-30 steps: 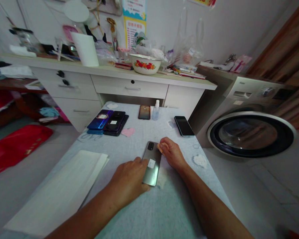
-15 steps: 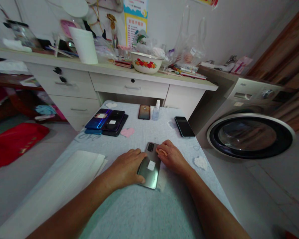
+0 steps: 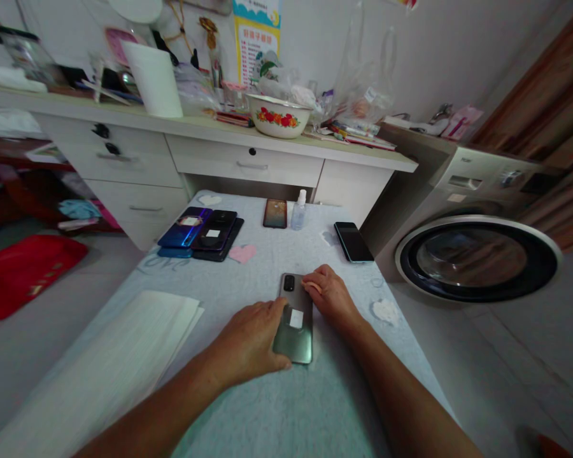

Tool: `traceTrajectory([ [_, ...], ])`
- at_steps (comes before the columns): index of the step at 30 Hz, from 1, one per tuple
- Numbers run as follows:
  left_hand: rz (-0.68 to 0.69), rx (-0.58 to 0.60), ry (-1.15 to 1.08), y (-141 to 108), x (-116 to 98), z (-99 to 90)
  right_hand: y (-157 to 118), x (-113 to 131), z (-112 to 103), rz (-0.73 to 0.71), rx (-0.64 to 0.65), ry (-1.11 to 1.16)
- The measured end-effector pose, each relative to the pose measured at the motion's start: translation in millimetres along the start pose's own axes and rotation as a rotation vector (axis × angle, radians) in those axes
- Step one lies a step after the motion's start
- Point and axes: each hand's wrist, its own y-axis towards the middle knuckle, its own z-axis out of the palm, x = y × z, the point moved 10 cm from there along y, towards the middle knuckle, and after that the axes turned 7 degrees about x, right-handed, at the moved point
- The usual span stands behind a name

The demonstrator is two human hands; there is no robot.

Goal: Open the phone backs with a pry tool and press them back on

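A grey-green smartphone [image 3: 296, 343] lies back up on the cloth-covered table, its black camera block at the far end and a white sticker near the middle. My left hand [image 3: 251, 337] grips its left side, thumb at the near corner and fingers along the edge. At the phone's upper right edge is my right hand [image 3: 332, 296], fingers closed on a small orange pad [image 3: 314, 286]. Most of that pad is hidden, so its material is unclear.
Stacked phones [image 3: 200, 232] lie at the far left. A brown phone case or phone [image 3: 275, 214], a clear spray bottle [image 3: 298, 211] and a black-screened phone [image 3: 353, 242] are farther back. White folded sheets [image 3: 124, 350] lie left; a washing machine [image 3: 472, 191] stands right.
The phone has turned slightly, its near end shifting right. My left hand has moved right with it, and the right hand with the pad stays at the upper right edge.
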Motion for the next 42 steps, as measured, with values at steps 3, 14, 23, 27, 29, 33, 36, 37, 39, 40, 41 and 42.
traceTrajectory([
  [3,0.001,-0.023,-0.011,0,-1,1.1,-3,6,0,-0.016,0.057,-0.007],
  [14,0.02,-0.057,-0.037,0,0,-4.3,-16,45,8,-0.218,0.347,0.154],
  [23,0.01,-0.036,-0.035,1,0,-2.3,-26,52,18,-0.227,0.492,0.241],
  [27,-0.024,-0.05,0.0,0,-1,-4.4,-17,46,9,-0.219,0.354,0.164],
  [29,-0.055,-0.035,0.043,-1,-3,-3.8,-13,38,7,-0.185,0.286,0.126],
  [33,-0.111,0.005,0.162,-4,-15,-5.8,-8,19,5,-0.111,0.181,0.026],
  [36,-0.139,0.064,0.282,-7,-29,-8.9,-6,8,5,-0.066,0.13,-0.03],
  [37,-0.134,0.086,0.313,-8,-34,-10.0,-5,5,5,-0.054,0.123,-0.039],
  [39,-0.1,0.133,0.345,-8,-41,-10.8,-5,3,4,-0.034,0.115,-0.051],
  [40,-0.097,0.131,0.351,-8,-41,-13.2,-5,4,3,-0.027,0.113,-0.058],
  [41,-0.081,0.11,0.352,-6,-41,-16.4,-5,5,2,-0.023,0.112,-0.066],
  [42,-0.069,0.077,0.351,-5,-39,-19.8,-6,6,2,-0.018,0.114,-0.075],
])
